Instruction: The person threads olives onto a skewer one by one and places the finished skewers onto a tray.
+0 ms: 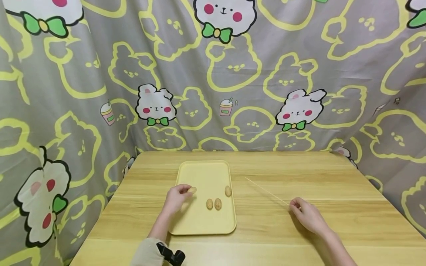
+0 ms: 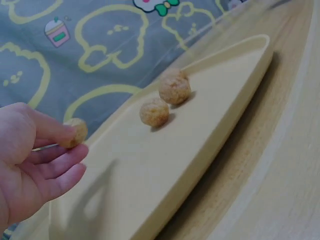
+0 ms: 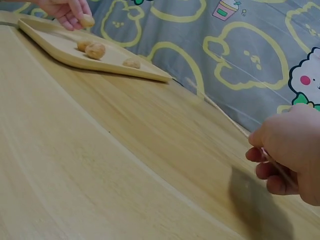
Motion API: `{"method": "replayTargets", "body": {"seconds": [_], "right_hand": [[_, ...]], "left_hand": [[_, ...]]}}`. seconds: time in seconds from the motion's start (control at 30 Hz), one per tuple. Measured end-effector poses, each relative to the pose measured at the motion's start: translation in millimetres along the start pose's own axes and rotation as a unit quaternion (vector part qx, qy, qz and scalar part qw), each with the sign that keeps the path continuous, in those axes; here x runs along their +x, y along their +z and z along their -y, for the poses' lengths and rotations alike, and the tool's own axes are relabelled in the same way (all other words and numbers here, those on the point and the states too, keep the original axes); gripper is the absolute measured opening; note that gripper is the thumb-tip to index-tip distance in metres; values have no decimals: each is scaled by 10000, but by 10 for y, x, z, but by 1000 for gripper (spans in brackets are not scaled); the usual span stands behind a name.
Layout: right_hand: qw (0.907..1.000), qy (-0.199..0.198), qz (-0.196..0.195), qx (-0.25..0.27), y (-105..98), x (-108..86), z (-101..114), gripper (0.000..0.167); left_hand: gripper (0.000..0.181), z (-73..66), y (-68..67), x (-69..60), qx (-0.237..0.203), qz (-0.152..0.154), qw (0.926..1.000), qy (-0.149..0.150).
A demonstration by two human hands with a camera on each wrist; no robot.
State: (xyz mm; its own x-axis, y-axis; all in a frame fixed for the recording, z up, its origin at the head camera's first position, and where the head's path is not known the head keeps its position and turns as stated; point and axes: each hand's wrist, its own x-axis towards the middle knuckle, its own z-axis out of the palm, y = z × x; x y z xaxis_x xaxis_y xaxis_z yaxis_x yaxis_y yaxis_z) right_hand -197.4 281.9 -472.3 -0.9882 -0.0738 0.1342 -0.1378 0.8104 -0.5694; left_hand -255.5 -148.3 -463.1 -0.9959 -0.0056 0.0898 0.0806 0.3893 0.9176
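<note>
My left hand [image 1: 176, 199] pinches a golden-brown ball [image 2: 77, 132] between thumb and fingertips, above the left side of a yellow tray [image 1: 204, 173]. Two similar rough-skinned balls, one brown ball [image 1: 209, 204] and another brown ball [image 1: 217, 204], lie side by side on the tray. A third ball [image 1: 227, 191] rests by the tray's right rim. Out to the right of the tray, my right hand [image 1: 308, 215] holds a thin wooden skewer [image 1: 266, 191] near its rear end. Its tip points up and left, toward the tray's far side. Some right fingertips are partly hidden in the head view.
The tray sits on a wood-grain table [image 1: 266, 236], left of its middle. A grey curtain [image 1: 233, 74] with cartoon bears and rabbits hangs around the back and sides. A black wrist mount [image 1: 171, 255] is on the left sleeve [image 1: 148, 253].
</note>
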Motion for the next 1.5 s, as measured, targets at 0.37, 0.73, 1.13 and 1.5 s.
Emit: {"method": "replayTargets", "body": {"seconds": [0.37, 0.73, 1.13, 1.5], "right_hand": [[9965, -491, -193, 643, 30, -9, 129, 8], [9913, -778, -31, 1063, 2, -41, 333, 5], [9833, -1117, 43, 1435, 19, -60, 418, 6], [9790, -1316, 86, 1553, 35, -85, 463, 6]], "left_hand": [[29, -129, 2, -49, -1163, 681, 9909, -33], [29, -151, 20, -99, -1842, 1134, 9763, 58], [34, -220, 39, -145, -1992, 1594, 9666, 231], [35, -291, 77, -170, -1835, 1607, 9691, 356]]}}
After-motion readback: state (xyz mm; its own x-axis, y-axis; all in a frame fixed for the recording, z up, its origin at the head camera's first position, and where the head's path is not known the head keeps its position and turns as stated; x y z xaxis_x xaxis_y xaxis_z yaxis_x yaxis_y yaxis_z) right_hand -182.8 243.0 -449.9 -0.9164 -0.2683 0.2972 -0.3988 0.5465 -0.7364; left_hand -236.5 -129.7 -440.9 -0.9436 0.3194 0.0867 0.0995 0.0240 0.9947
